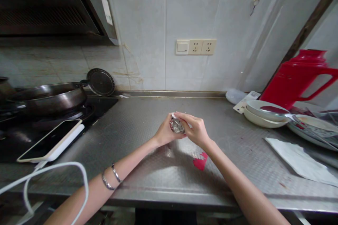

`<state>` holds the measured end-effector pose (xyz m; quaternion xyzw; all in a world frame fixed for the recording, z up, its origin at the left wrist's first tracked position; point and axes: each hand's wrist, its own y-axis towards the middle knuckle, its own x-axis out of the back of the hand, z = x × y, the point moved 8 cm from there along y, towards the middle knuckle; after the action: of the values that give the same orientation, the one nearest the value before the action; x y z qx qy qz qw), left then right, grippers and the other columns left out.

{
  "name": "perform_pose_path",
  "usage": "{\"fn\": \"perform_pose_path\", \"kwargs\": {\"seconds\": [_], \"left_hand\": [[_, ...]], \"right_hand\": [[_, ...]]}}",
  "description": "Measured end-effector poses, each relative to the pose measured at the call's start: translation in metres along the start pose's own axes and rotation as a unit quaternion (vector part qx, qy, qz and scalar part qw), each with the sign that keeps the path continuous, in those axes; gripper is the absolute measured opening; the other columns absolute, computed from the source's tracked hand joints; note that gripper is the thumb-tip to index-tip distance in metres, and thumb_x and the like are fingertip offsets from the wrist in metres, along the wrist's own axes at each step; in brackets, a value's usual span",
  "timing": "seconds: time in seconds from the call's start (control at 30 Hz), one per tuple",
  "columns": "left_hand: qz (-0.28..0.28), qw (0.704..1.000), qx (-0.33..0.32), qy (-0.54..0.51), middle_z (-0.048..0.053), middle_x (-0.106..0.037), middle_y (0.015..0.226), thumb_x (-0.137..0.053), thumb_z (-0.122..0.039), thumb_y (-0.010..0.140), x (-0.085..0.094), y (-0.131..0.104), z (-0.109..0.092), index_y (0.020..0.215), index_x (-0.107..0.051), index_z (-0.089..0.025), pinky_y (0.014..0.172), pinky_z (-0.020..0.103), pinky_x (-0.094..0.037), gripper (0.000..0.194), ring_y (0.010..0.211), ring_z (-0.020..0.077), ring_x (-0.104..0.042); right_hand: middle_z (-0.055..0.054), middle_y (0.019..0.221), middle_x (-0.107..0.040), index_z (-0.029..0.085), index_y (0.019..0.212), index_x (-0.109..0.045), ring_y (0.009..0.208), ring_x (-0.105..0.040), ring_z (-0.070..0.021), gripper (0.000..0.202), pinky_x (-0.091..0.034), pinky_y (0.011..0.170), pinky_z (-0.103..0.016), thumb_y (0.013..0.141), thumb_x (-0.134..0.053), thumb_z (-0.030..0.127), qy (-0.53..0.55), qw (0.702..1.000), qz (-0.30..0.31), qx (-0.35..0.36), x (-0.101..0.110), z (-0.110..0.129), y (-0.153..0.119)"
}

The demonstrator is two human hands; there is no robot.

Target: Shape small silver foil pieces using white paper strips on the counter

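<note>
Above the middle of the steel counter, a small silvery round object with a shiny, crinkled-looking face is between my hands; its exact kind is unclear. My left hand is wrapped round it from the left and below, thumb side up. From the right, my right hand has its fingers bent over the upper right edge, touching it. Those fingers hide part of the object. Just below my right hand, a torn red scrap lies on the counter.
On the left, a phone with a white cable rests by the stove, where a pan sits. Stacked bowls, a red thermos jug and a white paper sheet are on the right.
</note>
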<state>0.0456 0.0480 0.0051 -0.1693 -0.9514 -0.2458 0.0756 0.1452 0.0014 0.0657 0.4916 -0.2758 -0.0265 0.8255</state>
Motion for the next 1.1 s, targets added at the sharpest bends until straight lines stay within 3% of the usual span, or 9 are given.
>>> {"fn": "perform_pose_path", "kwargs": {"seconds": [0.13, 0.33, 0.53, 0.63, 0.73, 0.93, 1.1], "left_hand": [[-0.021, 0.999, 0.013, -0.034, 0.006, -0.06, 0.104, -0.08, -0.024, 0.053, 0.004, 0.003, 0.003, 0.113, -0.042, -0.017, 0.076, 0.031, -0.049, 0.071, 0.09, 0.0182, -0.06], [-0.044, 0.993, 0.096, -0.049, 0.005, -0.06, 0.099, -0.08, -0.028, 0.052, 0.01, 0.004, 0.014, 0.113, -0.037, -0.019, 0.041, 0.018, -0.041, 0.075, 0.062, 0.0107, -0.056], [-0.079, 0.985, 0.125, -0.087, -0.001, -0.058, 0.082, -0.08, -0.027, 0.053, 0.021, 0.005, 0.015, 0.108, -0.039, -0.017, 0.042, 0.017, -0.04, 0.069, 0.056, 0.0073, -0.051], [-0.076, 0.983, 0.146, -0.082, -0.003, -0.054, 0.075, -0.079, -0.032, 0.057, 0.023, 0.004, 0.013, 0.109, -0.04, -0.017, 0.038, 0.016, -0.038, 0.067, 0.052, 0.0068, -0.049], [-0.05, 0.984, 0.148, -0.08, -0.004, -0.051, 0.073, -0.079, -0.036, 0.058, 0.018, 0.003, 0.009, 0.11, -0.04, -0.019, 0.034, 0.014, -0.036, 0.067, 0.052, 0.007, -0.048], [-0.001, 0.982, 0.151, -0.114, -0.004, -0.052, 0.073, -0.078, -0.035, 0.059, 0.007, 0.0, 0.003, 0.109, -0.042, -0.019, 0.035, 0.015, -0.039, 0.064, 0.053, 0.0077, -0.051], [0.005, 0.978, 0.161, -0.135, -0.003, -0.053, 0.074, -0.079, -0.035, 0.06, 0.01, 0.001, 0.002, 0.107, -0.043, -0.018, 0.037, 0.014, -0.039, 0.062, 0.055, 0.0074, -0.051]], "right_hand": [[-0.006, 0.111, -0.068, 0.024, 0.112, -0.064, 0.106, -0.063, -0.0191, 0.033, -0.051, 0.094, -0.036, 0.088, -0.044, 0.013, -0.013, 0.999, 0.012, 0.039, -0.005, 0.008, -0.004], [-0.007, 0.108, -0.069, 0.023, 0.109, -0.065, 0.105, -0.063, -0.019, 0.032, -0.052, 0.093, -0.036, 0.086, -0.046, 0.011, -0.008, 0.997, 0.023, 0.07, -0.006, 0.016, -0.005], [-0.005, 0.099, -0.072, 0.023, 0.102, -0.068, 0.092, -0.068, -0.0172, 0.028, -0.055, 0.083, -0.03, 0.087, -0.048, 0.012, 0.052, 0.997, 0.025, 0.054, -0.008, 0.021, -0.005], [-0.004, 0.094, -0.073, 0.023, 0.097, -0.07, 0.084, -0.07, -0.0177, 0.023, -0.056, 0.075, -0.028, 0.087, -0.05, 0.016, 0.057, 0.996, -0.058, -0.026, 0.004, 0.006, -0.003], [-0.004, 0.097, -0.073, 0.023, 0.096, -0.071, 0.089, -0.069, -0.0202, 0.02, -0.057, 0.079, -0.032, 0.086, -0.054, 0.021, 0.049, 0.986, -0.131, -0.091, 0.014, -0.011, -0.005], [-0.003, 0.107, -0.07, 0.027, 0.104, -0.069, 0.104, -0.064, -0.0205, 0.027, -0.053, 0.091, -0.036, 0.088, -0.049, 0.016, 0.057, 0.997, -0.057, -0.017, 0.003, -0.006, -0.003], [-0.004, 0.105, -0.07, 0.025, 0.103, -0.069, 0.103, -0.064, -0.0208, 0.028, -0.054, 0.09, -0.037, 0.087, -0.049, 0.014, 0.036, 0.998, -0.041, 0.018, 0.004, 0.006, -0.003]]}}
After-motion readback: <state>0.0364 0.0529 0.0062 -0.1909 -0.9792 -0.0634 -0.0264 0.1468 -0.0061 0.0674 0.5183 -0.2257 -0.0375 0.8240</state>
